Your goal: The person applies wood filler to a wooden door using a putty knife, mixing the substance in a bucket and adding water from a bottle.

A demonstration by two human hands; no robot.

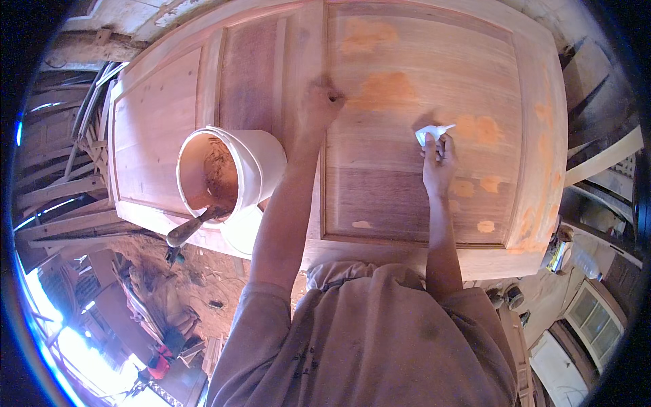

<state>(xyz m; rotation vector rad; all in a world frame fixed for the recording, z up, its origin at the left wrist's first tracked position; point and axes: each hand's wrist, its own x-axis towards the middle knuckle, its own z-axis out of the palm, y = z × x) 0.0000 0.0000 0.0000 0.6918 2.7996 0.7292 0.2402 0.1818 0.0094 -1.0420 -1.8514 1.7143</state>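
A large panelled wooden door [380, 159] lies flat before me, with orange filler patches [386, 91] spread over its right panel. In my right hand [439, 157] is a small white squeeze bottle [428, 133], held above that panel with its thin nozzle pointing right. My left hand [324, 103] is closed at the upright between the panels, beside the largest patch; its fingers are curled, and anything inside them is hidden. Left of my left forearm, a white bucket [266, 159] tilts toward me. Reddish-brown matter coats its inside, and a tool with a worn handle [184, 233] sticks out over its rim.
Stacked timber [61, 183] lines the left side. Sawdust and scraps cover the floor [210, 298] below the door's near edge. At the lower right are a clear plastic bottle [584, 263] and a paned window frame [595, 319]; more boards [607, 157] lean at the right.
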